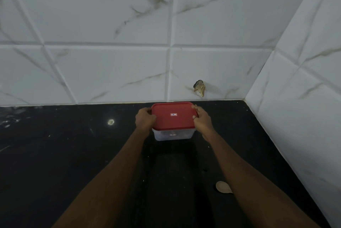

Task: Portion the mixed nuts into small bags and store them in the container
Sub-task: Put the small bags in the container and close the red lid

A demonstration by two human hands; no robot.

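A clear plastic container [173, 135] with a red lid [173, 116] stands on the black countertop, close to the back wall. My left hand [144, 119] grips the lid's left edge, fingers curled over the rim. My right hand [202, 118] grips the lid's right edge the same way. The lid lies flat on the container. What is inside the container cannot be made out through its cloudy wall. No bags or nuts are in sight.
The black countertop [73, 154] runs left from a corner of white marble tiles [110, 70]. A chipped hole [199, 87] marks the back wall just above the container. A wooden spoon [222, 187] lies beside my right forearm. A side wall [295, 117] closes off the right.
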